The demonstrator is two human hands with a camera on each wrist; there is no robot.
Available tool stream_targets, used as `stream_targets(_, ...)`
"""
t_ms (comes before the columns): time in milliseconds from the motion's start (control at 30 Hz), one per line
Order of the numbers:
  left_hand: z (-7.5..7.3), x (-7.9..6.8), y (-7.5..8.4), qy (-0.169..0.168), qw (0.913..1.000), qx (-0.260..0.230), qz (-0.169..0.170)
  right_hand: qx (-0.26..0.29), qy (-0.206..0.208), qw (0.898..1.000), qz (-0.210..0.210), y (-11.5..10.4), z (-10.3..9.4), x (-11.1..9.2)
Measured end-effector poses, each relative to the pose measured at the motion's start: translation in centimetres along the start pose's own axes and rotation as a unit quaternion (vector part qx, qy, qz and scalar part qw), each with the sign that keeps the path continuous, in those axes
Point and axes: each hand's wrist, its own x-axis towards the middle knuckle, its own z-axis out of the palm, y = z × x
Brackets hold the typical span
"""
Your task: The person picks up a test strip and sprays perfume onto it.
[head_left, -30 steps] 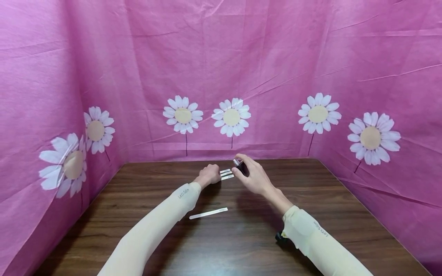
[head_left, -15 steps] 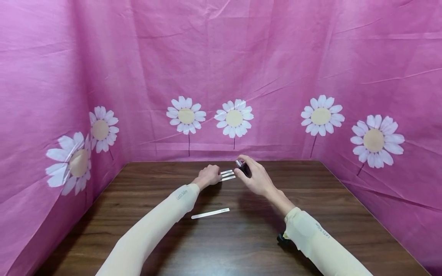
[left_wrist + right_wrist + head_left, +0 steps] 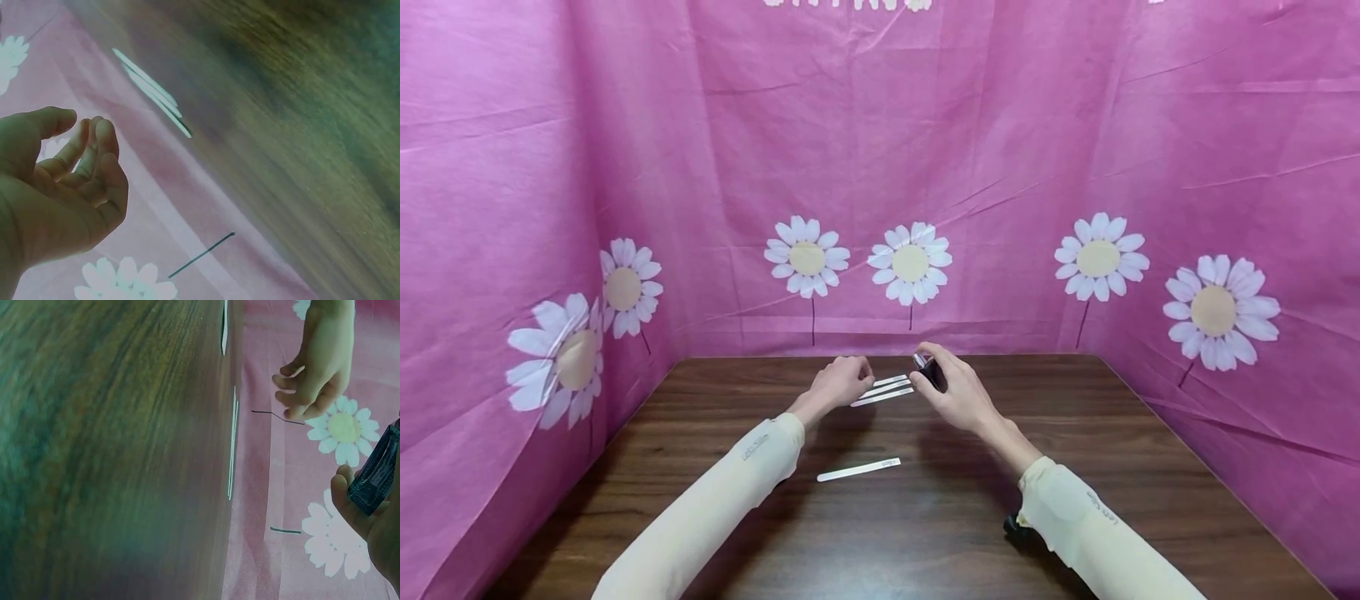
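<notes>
My left hand (image 3: 838, 383) hovers just left of three white paper strips (image 3: 882, 398) with printed ends, fanned side by side at the far part of the table. In the left wrist view its fingers bend loosely, thumb apart, and hold nothing. My right hand (image 3: 958, 392) grips a small dark perfume bottle (image 3: 934, 372) with a silver spray top, its index finger over the top. The bottle (image 3: 378, 472) tilts above the table, its spray top toward the strips. Another white strip (image 3: 859, 470) lies alone, nearer to me.
Dark wood grain covers the table (image 3: 925, 550). Pink cloth (image 3: 1000, 125) printed with white daisies hangs behind it and on both sides. A black object (image 3: 1015, 527) shows under the right sleeve.
My left hand has lifted away from the strips, back and to the left, uncovering more of their left ends. The right hand keeps its grip on the bottle in nearly the same place.
</notes>
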Motion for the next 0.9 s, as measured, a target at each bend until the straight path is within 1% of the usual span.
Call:
stream_targets(67,-0.2,-0.7,0.0,-0.001,1.0,-0.003,0.002,0.001,0.001,1.0,0.003,0.0,0.1,-0.1)
stream_targets(167,-0.3,-1.9,0.2,-0.02,0.9997,0.005,0.014,0.0,0.003,1.0,0.004,-0.1,0.1,-0.1)
stream_targets(267,-0.2,-3.1,0.7,-0.065,0.997,0.032,0.03,0.0,0.005,1.0,0.003,0.0,0.2,-0.1)
stream_targets(400,0.2,-4.5,1.8,-0.139,0.9867,0.073,0.045,-0.003,0.004,1.0,0.0,0.2,0.3,-0.3)
stream_targets(467,0.3,-5.2,2.4,-0.158,0.9822,0.086,0.053,-0.005,0.003,1.0,-0.001,0.2,0.4,-0.4)
stream_targets(533,0.4,-5.8,2.9,-0.165,0.9801,0.092,0.062,-0.006,0.003,1.0,-0.001,0.2,0.5,-0.5)
stream_targets(600,0.4,-6.4,3.3,-0.164,0.9794,0.094,0.071,-0.005,0.003,1.0,-0.001,0.1,0.7,-0.6)
stream_targets(700,0.6,-7.0,3.5,-0.165,0.9778,0.1,0.081,-0.002,-0.001,1.0,-0.001,0.1,0.9,-0.7)
stream_targets(767,0.6,-7.1,3.6,-0.166,0.9768,0.106,0.084,-0.001,-0.006,1.0,-0.003,0.1,0.9,-0.7)
stream_targets(900,0.7,-7.0,3.5,-0.159,0.9762,0.116,0.09,-0.005,-0.005,1.0,-0.009,0.0,1.0,-0.1)
